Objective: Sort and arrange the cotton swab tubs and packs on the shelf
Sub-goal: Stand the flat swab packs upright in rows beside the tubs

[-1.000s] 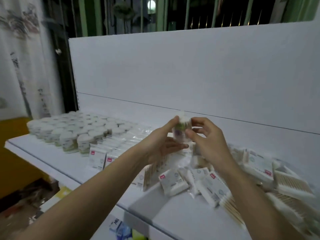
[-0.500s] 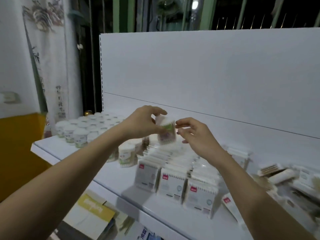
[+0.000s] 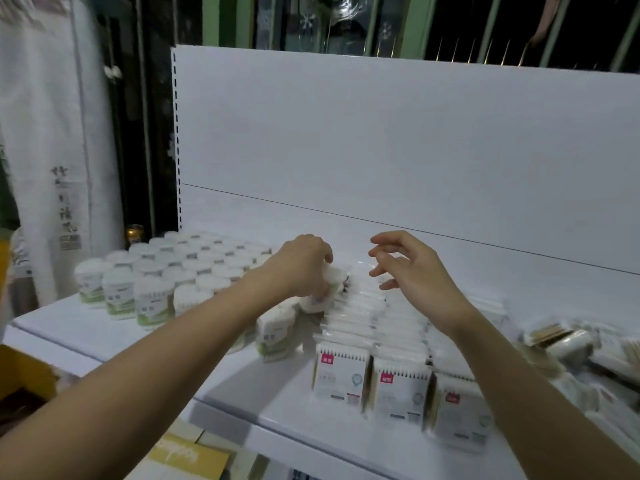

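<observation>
1. Now the left hand point(image 3: 304, 265) has brought the tub point(image 3: 320, 292) down at centre frame, fingers curled round it, at the right end of the tub rows point(image 3: 166, 271), beside the packs point(image 3: 374, 344) on the shelf point(image 3: 104, 336)
2. Meanwhile the right hand point(image 3: 408, 268) has let go; its fingers hang loose and empty, so placing looks nearly finished

Blurred tub point(image 3: 320, 292) half hidden under left hand point(image 3: 301, 263); labels unreadable.

Left hand point(image 3: 301, 268) curled — right hand point(image 3: 412, 268) (slack)
</observation>
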